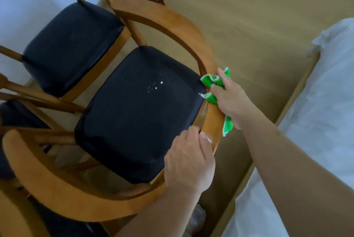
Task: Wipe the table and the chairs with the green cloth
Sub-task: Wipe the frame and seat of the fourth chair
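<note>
A wooden chair with a curved backrest (164, 20) and a dark padded seat (138, 114) fills the middle of the view. My right hand (229, 101) presses the bunched green cloth (212, 82) against the backrest's right side. A corner of the cloth hangs out below my palm. My left hand (189, 162) grips the same curved rail lower down, just behind the seat. The white table (24, 7) shows at the upper left, partly hidden by chairs.
A second chair with a dark seat (72, 45) stands to the left, pushed towards the table. Further chair parts lie at the left edge and bottom left. A white-covered piece of furniture (329, 102) with a wooden frame runs along the right. Wood floor lies beyond.
</note>
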`<move>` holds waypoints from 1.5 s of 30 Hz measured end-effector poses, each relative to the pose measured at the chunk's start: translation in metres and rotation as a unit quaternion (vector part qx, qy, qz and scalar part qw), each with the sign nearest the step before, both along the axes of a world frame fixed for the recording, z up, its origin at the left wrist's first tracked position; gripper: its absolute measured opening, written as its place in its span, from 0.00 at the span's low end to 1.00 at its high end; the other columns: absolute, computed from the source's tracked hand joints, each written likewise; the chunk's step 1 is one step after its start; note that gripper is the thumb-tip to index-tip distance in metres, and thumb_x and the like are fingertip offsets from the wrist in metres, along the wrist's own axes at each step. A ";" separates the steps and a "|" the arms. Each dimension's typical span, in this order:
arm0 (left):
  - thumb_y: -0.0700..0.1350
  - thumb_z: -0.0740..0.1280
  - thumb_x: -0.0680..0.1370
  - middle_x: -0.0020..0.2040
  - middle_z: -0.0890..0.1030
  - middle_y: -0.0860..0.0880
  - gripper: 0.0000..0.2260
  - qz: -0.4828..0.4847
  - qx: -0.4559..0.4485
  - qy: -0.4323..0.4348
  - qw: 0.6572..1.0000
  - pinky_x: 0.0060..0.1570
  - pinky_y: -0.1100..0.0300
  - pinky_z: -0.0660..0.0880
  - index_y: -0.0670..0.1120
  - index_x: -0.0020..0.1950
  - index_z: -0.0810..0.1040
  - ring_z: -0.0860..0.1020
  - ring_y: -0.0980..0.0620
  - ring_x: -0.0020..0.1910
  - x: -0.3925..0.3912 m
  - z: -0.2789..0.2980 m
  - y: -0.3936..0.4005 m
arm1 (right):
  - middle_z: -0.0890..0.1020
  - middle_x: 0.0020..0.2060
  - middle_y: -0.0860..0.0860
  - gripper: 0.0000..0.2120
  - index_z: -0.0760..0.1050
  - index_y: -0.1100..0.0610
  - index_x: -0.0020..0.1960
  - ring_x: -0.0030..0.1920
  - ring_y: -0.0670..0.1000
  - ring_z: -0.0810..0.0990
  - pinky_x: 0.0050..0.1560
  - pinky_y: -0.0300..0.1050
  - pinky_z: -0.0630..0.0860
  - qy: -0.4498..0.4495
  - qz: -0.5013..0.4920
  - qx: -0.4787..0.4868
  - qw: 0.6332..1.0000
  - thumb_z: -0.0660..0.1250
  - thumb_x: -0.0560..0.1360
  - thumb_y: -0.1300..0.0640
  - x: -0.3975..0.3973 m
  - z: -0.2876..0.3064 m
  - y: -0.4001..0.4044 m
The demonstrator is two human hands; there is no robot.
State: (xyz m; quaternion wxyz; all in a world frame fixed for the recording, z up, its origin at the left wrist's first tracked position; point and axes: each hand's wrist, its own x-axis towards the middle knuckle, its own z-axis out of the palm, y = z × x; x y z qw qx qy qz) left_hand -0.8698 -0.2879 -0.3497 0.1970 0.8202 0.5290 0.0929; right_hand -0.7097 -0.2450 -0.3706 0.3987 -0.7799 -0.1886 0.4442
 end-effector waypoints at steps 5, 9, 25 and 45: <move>0.53 0.47 0.80 0.33 0.72 0.58 0.11 0.006 0.011 0.002 1.000 0.27 0.64 0.73 0.56 0.42 0.66 0.72 0.59 0.30 0.002 -0.002 0.000 | 0.68 0.70 0.54 0.35 0.37 0.49 0.79 0.63 0.56 0.70 0.57 0.48 0.67 -0.039 -0.006 -0.018 0.999 0.58 0.82 0.49 0.014 -0.014 0.030; 0.54 0.46 0.80 0.34 0.71 0.59 0.12 0.000 0.008 -0.004 1.000 0.28 0.66 0.72 0.57 0.43 0.65 0.72 0.58 0.30 0.000 -0.002 0.000 | 0.76 0.58 0.52 0.32 0.52 0.52 0.77 0.53 0.54 0.77 0.56 0.55 0.76 -0.018 -0.026 -0.046 0.998 0.62 0.78 0.47 -0.001 -0.010 0.009; 0.58 0.42 0.79 0.39 0.73 0.57 0.17 -0.026 -0.041 0.027 0.998 0.32 0.69 0.64 0.54 0.47 0.68 0.73 0.56 0.35 -0.001 0.003 0.002 | 0.80 0.37 0.46 0.18 0.73 0.53 0.51 0.36 0.43 0.80 0.30 0.33 0.70 0.122 -0.003 -0.144 0.982 0.56 0.80 0.39 -0.061 0.020 -0.072; 0.59 0.43 0.79 0.38 0.71 0.56 0.13 -0.045 -0.072 0.008 0.996 0.30 0.65 0.62 0.55 0.43 0.63 0.72 0.56 0.36 -0.002 0.002 0.007 | 0.77 0.44 0.50 0.24 0.70 0.58 0.62 0.43 0.49 0.76 0.41 0.44 0.69 0.063 -0.040 -0.159 0.984 0.59 0.79 0.40 -0.066 0.022 -0.063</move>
